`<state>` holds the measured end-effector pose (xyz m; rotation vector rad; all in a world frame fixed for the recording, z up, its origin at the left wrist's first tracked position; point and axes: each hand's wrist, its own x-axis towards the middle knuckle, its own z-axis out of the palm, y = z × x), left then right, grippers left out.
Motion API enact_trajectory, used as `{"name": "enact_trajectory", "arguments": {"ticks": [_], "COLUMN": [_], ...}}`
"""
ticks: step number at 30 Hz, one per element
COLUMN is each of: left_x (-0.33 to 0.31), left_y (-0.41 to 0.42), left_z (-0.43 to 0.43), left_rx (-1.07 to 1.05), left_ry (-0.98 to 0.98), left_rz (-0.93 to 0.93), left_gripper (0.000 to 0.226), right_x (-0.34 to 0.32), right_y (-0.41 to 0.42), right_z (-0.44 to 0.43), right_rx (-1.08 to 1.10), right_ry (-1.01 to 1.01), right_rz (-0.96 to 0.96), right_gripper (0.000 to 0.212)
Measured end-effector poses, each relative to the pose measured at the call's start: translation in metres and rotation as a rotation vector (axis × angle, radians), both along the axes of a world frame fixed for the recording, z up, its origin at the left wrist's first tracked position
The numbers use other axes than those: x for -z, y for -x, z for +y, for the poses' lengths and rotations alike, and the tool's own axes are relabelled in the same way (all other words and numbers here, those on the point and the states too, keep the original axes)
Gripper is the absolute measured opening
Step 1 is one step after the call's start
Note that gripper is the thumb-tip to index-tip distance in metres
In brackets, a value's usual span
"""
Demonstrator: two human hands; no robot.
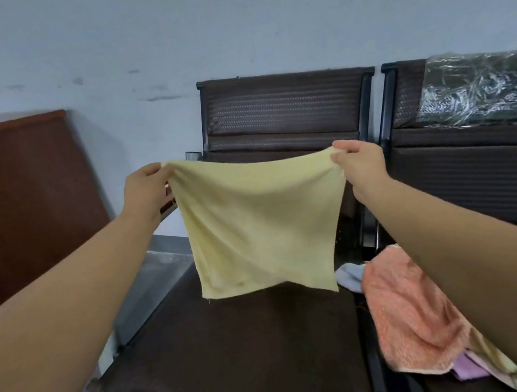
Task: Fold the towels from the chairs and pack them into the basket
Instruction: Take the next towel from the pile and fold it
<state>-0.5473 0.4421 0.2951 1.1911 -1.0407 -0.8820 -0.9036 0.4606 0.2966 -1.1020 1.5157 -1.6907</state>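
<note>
Trouble may come from the lower edge of the yellow towel (260, 222), which hangs uneven and a little twisted. If it is folded like this, the edges probably will not meet. A corner can also slip, because each grip is only a pinch. The left hand (144, 191) and the right hand (361, 162) each pinch one top corner between thumb and fingers. They hold the towel spread in the air above the chair seat (237, 346). An orange towel (411, 317) lies on the next seat.

This is looking like a waiting room or office lobby: linked brown woven-seat chairs (282, 110) on black metal frames are lining a scuffed pale wall (227, 19). Plastic wrap (480, 91) is covering the upper-right backrest, and a wooden panel (13, 195) is standing at the left.
</note>
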Motion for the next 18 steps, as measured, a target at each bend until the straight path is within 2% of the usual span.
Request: {"name": "enact_trajectory", "arguments": {"ticks": [2, 7, 9, 11, 14, 18], "left_x": [-0.009, -0.002, 0.016, 0.038, 0.080, 0.135], "left_y": [-0.002, -0.006, -0.007, -0.009, -0.014, -0.021], "left_z": [0.003, 0.039, 0.064, 0.092, 0.132, 0.180], "left_rx": [0.006, -0.093, -0.036, 0.000, 0.022, 0.072], "left_ry": [0.038, 0.069, 0.057, 0.008, -0.107, -0.303], "left_rz": [0.013, -0.138, -0.158, -0.288, -0.470, -0.553], "left_gripper": [0.009, 0.007, 0.015, 0.012, 0.011, 0.017], "right_x": [-0.015, -0.019, -0.001, 0.025, 0.070, 0.134], "right_y": [0.003, 0.005, 0.006, 0.006, 0.005, 0.010], "right_z": [-0.001, 0.032, 0.054, 0.077, 0.118, 0.166], "right_rx": [0.005, 0.022, 0.004, -0.008, -0.036, -0.175], "right_ry": [0.036, 0.029, -0.013, -0.072, -0.186, -0.342], "right_rz": [0.007, 0.016, 0.012, 0.040, 0.135, 0.199], "right_gripper": [0.026, 0.020, 0.021, 0.024, 0.017, 0.005]}}
